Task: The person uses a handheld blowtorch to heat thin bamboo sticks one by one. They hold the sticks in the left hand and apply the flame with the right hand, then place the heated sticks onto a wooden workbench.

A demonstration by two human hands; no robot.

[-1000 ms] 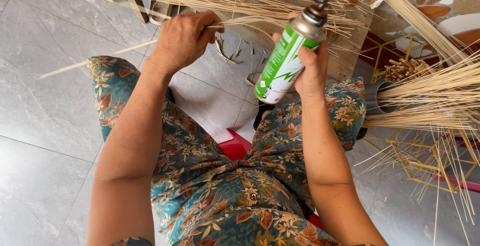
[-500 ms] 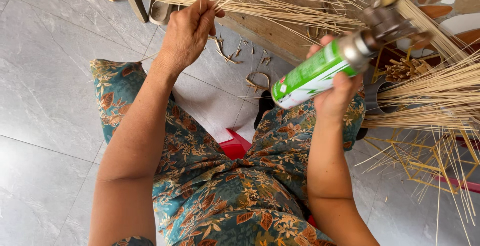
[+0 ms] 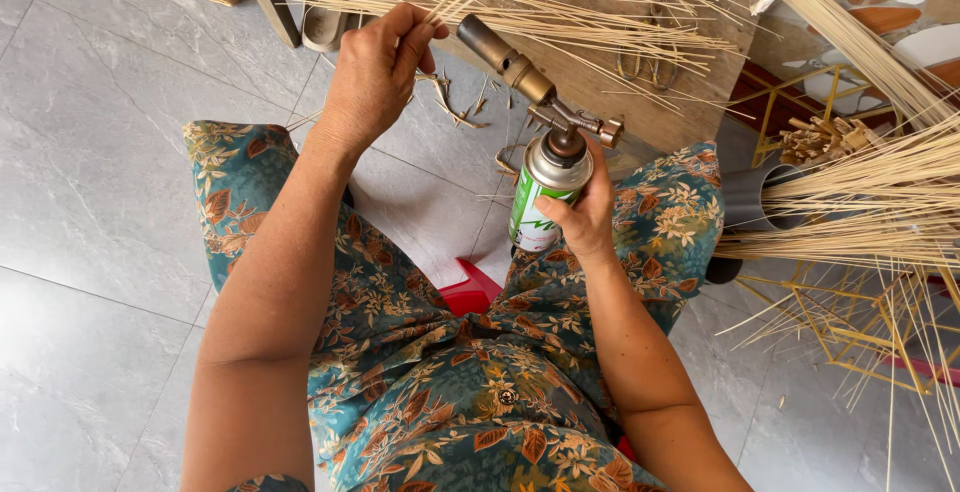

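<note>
Two hands at work over a lap in a floral dress (image 3: 450,382), seen from the head camera. Left hand (image 3: 375,72) closed, pinching thin pale reeds (image 3: 560,7) fanned across the wooden counter (image 3: 640,102). Right hand (image 3: 585,212) wrapped around a green and white gas can (image 3: 540,202), held upright above the right knee, brass torch nozzle (image 3: 505,57) angled toward the left hand. Grey tile floor (image 3: 90,182) below; more reed bundles (image 3: 860,202) at right.

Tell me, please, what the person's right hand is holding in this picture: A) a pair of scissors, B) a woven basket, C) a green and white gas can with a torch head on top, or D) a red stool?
C: the right hand grips a green and white gas can whose brass torch head points up toward the thin reeds pinched in the left hand.
</note>
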